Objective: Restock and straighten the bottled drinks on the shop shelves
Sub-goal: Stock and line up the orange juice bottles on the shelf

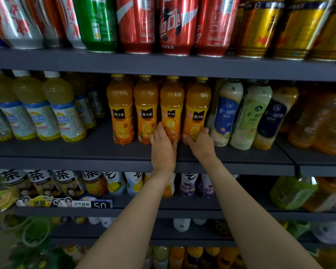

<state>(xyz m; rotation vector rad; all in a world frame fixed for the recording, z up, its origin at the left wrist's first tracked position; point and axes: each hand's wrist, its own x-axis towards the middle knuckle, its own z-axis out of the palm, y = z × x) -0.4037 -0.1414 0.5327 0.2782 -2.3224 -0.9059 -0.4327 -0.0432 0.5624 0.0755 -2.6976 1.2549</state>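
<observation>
Centre of frame, mid shelf: row of four orange-juice bottles, clear plastic w/ yellow caps and orange-fruit labels. Both hands are on the two at the right end of that row.

Left hand [163,142] is wrapped round the base of the third orange-juice plastic bottle [172,107], fingers curled on its left side, thumb side toward the right. Right hand [200,141] grips the base of the fourth orange-juice plastic bottle [198,109], fingers round its lower label; fingertips partly hidden behind the bottle. Neither hand is slack.

Both bottles stand upright on the dark grey metal shelf [105,150], set back from its front lip, touching or nearly touching each other. Just right of the fourth one: a white milk-tea bottle w/ blue label [226,113], very close, so little finger room on that side.

Handling, my guess: full, so fairly heavy for their size; PET walls give a bit if squeezed hard, not fragile. Shrink label is smooth, could slip in a damp palm. Low grip is fine for sliding along the shelf and twisting labels to face front; for lifting, better to take the waist above the label. Tall and narrow, so a push up high prob tips it into neighbours.

Upper part of frame: red cola cans [175,26] on the shelf above.
</observation>
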